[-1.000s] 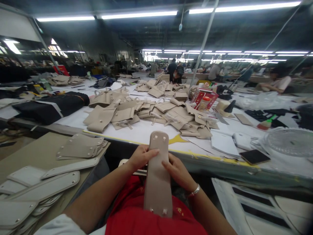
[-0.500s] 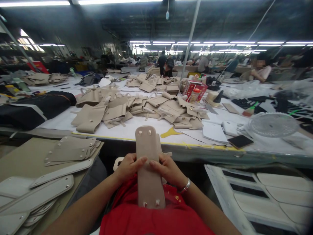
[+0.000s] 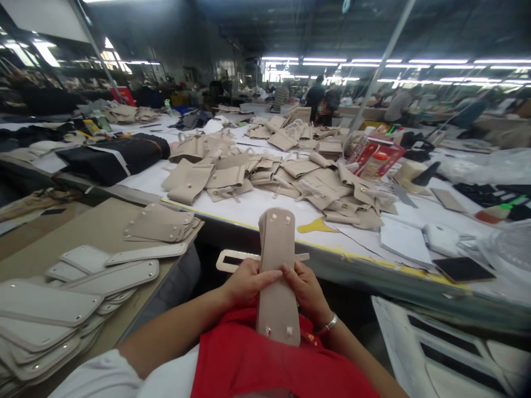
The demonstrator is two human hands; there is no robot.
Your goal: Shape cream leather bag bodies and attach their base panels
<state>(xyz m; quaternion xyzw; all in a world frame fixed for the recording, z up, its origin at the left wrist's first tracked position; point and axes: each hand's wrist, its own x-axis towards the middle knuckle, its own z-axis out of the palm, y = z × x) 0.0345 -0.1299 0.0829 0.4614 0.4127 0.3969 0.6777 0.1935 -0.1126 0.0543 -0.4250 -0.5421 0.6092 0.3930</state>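
In front of the red apron point(image 3: 257, 365), a long taupe leather panel point(image 3: 277, 249) with rounded ends and covered studs near each end is held upright. My left hand point(image 3: 249, 281) grips its left edge, thumb flat across the front. My right hand point(image 3: 307, 287) grips the right edge, its thumb almost meeting the other. Behind the panel other layers show in part, along with a pale frame-shaped piece point(image 3: 226, 260) sticking out at the left and a narrow strap end point(image 3: 303, 257) at the right. The fingers behind the panel are hidden.
Beige leather pieces point(image 3: 307, 177) lie heaped on the white-covered table. A board at left bears white studded panels point(image 3: 50, 304) and a taupe stack point(image 3: 161, 222). A black wrapped bundle point(image 3: 120, 157), a phone point(image 3: 463, 269) and a yellow scrap point(image 3: 317, 225) lie on the table.
My view has turned left, so the scene sits further right and more of the left board shows. Both hands keep hold of the panel, which has turned slightly, showing its left side.
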